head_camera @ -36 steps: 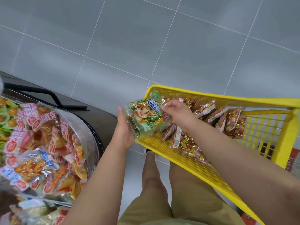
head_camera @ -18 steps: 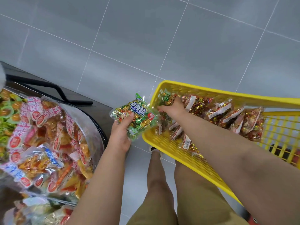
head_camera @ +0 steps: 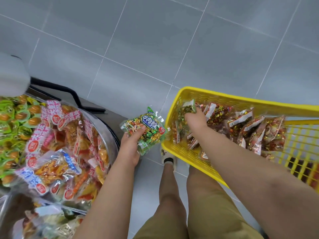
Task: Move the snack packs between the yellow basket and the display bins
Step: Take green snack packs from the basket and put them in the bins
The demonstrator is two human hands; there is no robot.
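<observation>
My left hand [head_camera: 129,145] grips a green beef-cube snack pack [head_camera: 148,129] from below, thumb on top, held between the display bin and the basket. My right hand [head_camera: 194,120] reaches into the near-left corner of the yellow basket [head_camera: 214,94] and grips another green snack pack [head_camera: 187,108] among the red and gold packs [head_camera: 248,130] lying there. The round steel display bin [head_camera: 110,135] at the left holds orange packs with pink-and-white labels [head_camera: 69,135].
A second bin section of green-wrapped snacks [head_camera: 12,125] lies at the far left, and another bin of packs [head_camera: 51,221] sits lower left. A black stand rail [head_camera: 69,92] runs behind the bins. Grey floor tiles [head_camera: 172,40] stretch ahead; my legs and a slipper [head_camera: 168,156] are below.
My left hand carried the green pack leftward, away from the basket rim. My right hand let go of it, dipped into the basket and closed on a second green pack.
</observation>
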